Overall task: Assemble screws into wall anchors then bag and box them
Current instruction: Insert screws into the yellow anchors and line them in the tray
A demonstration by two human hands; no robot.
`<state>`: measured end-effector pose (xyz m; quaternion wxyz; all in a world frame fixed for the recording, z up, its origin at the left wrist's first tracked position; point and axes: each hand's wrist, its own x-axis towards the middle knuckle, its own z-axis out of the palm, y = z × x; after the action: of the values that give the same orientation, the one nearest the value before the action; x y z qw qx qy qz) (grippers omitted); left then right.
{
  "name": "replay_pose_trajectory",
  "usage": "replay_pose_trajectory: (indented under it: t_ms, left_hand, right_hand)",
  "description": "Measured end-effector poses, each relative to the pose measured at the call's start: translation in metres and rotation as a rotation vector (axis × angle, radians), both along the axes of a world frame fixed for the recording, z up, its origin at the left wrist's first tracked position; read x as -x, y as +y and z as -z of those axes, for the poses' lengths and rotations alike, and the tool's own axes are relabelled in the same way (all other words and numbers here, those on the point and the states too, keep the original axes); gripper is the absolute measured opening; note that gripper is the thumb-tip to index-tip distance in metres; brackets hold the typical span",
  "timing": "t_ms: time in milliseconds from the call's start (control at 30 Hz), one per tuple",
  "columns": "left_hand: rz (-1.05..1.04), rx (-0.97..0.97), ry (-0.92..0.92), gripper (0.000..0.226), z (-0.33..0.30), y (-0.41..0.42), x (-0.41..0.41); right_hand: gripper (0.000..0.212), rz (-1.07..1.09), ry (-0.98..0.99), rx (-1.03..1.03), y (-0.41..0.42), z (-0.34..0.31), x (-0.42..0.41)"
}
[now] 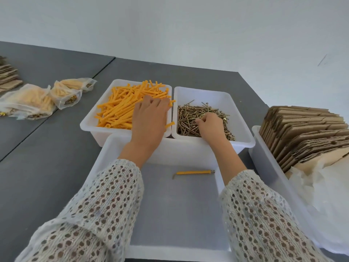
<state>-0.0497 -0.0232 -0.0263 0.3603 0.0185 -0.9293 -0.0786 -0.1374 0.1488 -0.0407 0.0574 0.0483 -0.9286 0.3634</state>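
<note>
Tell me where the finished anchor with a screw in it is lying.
In the head view, the assembled anchor lies alone on the floor of the near white tray, towards its far right, between the two forearms and just in front of the screw bin.

Your sleeves [105,210] are cream-white open knit, a crochet mesh of small round holes in rows, and your arms show through the holes. The knit hangs loose and wide at the cuffs, which end partway up the forearm. Your left hand [150,118] and right hand [212,123] are bare.
</note>
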Motion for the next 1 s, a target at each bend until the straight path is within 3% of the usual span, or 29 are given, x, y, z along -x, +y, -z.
replay_pose_trajectory:
  t_ms: [100,167,300,433,500,600,767,867,1000]
  left_hand:
    - [0.143,-0.067,0.005,0.029,-0.004,0.008,-0.003]
    - [0.177,-0.039,0.006,0.024,-0.006,0.010,-0.005]
    - [0.158,-0.009,-0.005,0.030,-0.003,0.006,-0.006]
    - [0.116,0.021,-0.031,0.033,0.005,0.004,-0.004]
    - [0.119,-0.001,-0.015,0.032,0.005,0.004,-0.004]
    - [0.116,-0.020,-0.017,0.032,0.009,0.005,-0.003]
    - [0.092,-0.095,-0.014,0.031,0.013,0.006,-0.001]
    - [0.050,-0.121,-0.040,0.030,0.015,0.006,0.001]
    - [0.024,-0.144,-0.087,0.031,0.016,0.005,0.003]
  right_hand:
    - [0.024,0.031,0.054,-0.027,-0.001,0.001,-0.003]
    - [0.020,0.045,0.081,-0.039,0.000,0.000,-0.005]
    - [0.020,0.106,0.071,-0.020,-0.001,-0.004,-0.010]
    - [0.031,0.236,0.127,-0.185,-0.004,-0.005,-0.015]
    - [0.031,0.266,0.153,-0.168,-0.004,-0.006,-0.018]
    - [0.023,0.226,0.220,0.095,-0.005,-0.011,-0.021]
    - [0.017,0.184,0.085,0.875,-0.003,-0.024,-0.024]
    - [0.029,0.126,0.011,1.055,-0.005,-0.026,-0.025]
    - [0.035,0.063,-0.033,1.081,-0.009,-0.026,-0.024]
